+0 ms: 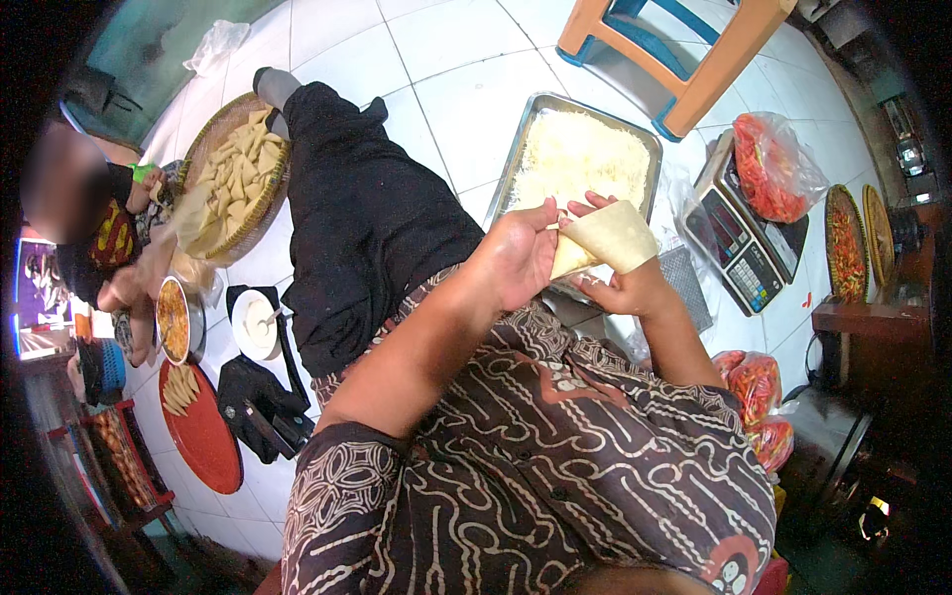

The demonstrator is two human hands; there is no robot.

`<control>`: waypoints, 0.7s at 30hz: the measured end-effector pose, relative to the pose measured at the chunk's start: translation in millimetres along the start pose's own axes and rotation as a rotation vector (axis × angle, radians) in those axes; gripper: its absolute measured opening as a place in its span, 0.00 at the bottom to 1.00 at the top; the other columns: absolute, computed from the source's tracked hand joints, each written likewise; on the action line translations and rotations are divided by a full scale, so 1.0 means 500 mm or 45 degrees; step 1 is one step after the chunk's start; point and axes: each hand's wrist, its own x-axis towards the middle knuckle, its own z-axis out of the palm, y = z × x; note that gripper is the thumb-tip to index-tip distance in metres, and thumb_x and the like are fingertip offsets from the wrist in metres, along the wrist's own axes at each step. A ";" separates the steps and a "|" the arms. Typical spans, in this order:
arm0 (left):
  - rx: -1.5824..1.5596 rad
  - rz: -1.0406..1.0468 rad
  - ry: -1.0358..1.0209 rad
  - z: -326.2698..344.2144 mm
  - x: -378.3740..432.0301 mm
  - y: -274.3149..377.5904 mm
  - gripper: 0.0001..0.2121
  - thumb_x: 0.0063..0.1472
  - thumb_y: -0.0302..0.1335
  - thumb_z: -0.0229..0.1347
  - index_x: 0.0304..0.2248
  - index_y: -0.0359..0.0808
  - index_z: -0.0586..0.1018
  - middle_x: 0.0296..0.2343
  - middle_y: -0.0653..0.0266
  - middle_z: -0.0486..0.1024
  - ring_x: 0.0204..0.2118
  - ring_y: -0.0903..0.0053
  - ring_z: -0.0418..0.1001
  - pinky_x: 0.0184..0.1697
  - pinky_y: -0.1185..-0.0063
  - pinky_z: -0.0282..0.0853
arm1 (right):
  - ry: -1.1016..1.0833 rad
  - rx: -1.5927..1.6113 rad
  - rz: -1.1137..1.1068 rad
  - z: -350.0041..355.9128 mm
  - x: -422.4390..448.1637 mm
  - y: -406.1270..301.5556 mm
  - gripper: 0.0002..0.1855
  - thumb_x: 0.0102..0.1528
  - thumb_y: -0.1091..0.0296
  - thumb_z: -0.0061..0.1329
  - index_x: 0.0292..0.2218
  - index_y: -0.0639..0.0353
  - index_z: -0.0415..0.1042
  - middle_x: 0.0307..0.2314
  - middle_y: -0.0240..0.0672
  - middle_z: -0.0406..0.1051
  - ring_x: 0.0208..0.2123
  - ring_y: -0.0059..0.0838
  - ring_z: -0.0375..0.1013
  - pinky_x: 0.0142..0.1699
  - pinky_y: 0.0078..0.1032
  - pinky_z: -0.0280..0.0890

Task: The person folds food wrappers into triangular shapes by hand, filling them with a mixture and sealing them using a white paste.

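Both my hands are raised over my lap with a thin, pale pastry wrapper, partly folded into a pointed shape. My left hand grips its folded edge, palm turned up. Draped over the fingers of my right hand is the loose part of the sheet, while that thumb lies under the lower fold. Whether filling sits inside is hidden. Just beyond my hands, a rectangular metal tray on the floor holds a heap of fine pale shreds.
At left are a woven basket of folded triangles, a bowl of orange filling, a white bowl, a red tray and another person. At right are a digital scale bearing a bag, and a plastic stool.
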 end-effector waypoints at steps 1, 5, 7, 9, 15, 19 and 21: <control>0.015 -0.021 -0.027 -0.002 0.003 0.002 0.19 0.62 0.36 0.34 0.44 0.28 0.61 0.41 0.51 0.66 0.44 0.67 0.66 0.49 0.71 0.59 | 0.019 -0.055 0.000 0.008 -0.005 0.009 0.29 0.38 0.63 0.52 0.45 0.54 0.66 0.43 0.42 0.64 0.47 0.43 0.60 0.53 0.37 0.49; 0.249 -0.041 0.125 -0.008 0.010 0.019 0.22 0.61 0.41 0.36 0.43 0.28 0.62 0.42 0.50 0.65 0.46 0.67 0.63 0.51 0.71 0.53 | 0.165 0.098 0.171 0.044 -0.026 0.041 0.26 0.39 0.66 0.52 0.44 0.53 0.68 0.41 0.41 0.65 0.45 0.42 0.62 0.50 0.33 0.54; 0.463 -0.021 0.184 -0.025 0.014 0.026 0.22 0.60 0.42 0.37 0.42 0.28 0.65 0.42 0.50 0.66 0.46 0.68 0.62 0.50 0.72 0.52 | 0.239 0.700 0.451 0.059 -0.022 0.039 0.21 0.43 0.67 0.49 0.41 0.62 0.68 0.36 0.40 0.68 0.39 0.36 0.67 0.45 0.26 0.59; 0.693 -0.018 0.093 -0.046 0.014 0.030 0.22 0.60 0.42 0.39 0.40 0.28 0.67 0.41 0.51 0.67 0.46 0.68 0.63 0.50 0.73 0.51 | 0.249 1.320 0.811 0.077 -0.031 0.037 0.19 0.46 0.65 0.48 0.39 0.66 0.68 0.34 0.40 0.69 0.34 0.33 0.69 0.41 0.23 0.61; 0.689 -0.015 0.023 -0.080 0.032 0.011 0.13 0.58 0.30 0.43 0.37 0.28 0.69 0.30 0.57 0.71 0.30 0.73 0.71 0.35 0.78 0.66 | -0.064 1.689 1.070 0.111 -0.034 0.057 0.20 0.48 0.61 0.46 0.40 0.65 0.65 0.29 0.38 0.70 0.25 0.28 0.72 0.33 0.22 0.65; 0.757 0.031 0.183 -0.065 0.030 0.016 0.11 0.58 0.26 0.45 0.37 0.27 0.69 0.27 0.57 0.72 0.26 0.76 0.71 0.28 0.81 0.68 | -0.169 1.638 1.064 0.118 -0.035 0.070 0.20 0.48 0.59 0.47 0.38 0.64 0.66 0.27 0.37 0.71 0.23 0.26 0.71 0.33 0.22 0.64; 0.778 0.151 0.308 -0.050 0.033 0.007 0.12 0.58 0.27 0.45 0.38 0.26 0.69 0.27 0.57 0.73 0.25 0.76 0.72 0.27 0.82 0.68 | -0.185 1.586 1.088 0.119 -0.038 0.086 0.19 0.48 0.58 0.47 0.36 0.64 0.68 0.26 0.36 0.71 0.22 0.25 0.71 0.33 0.21 0.63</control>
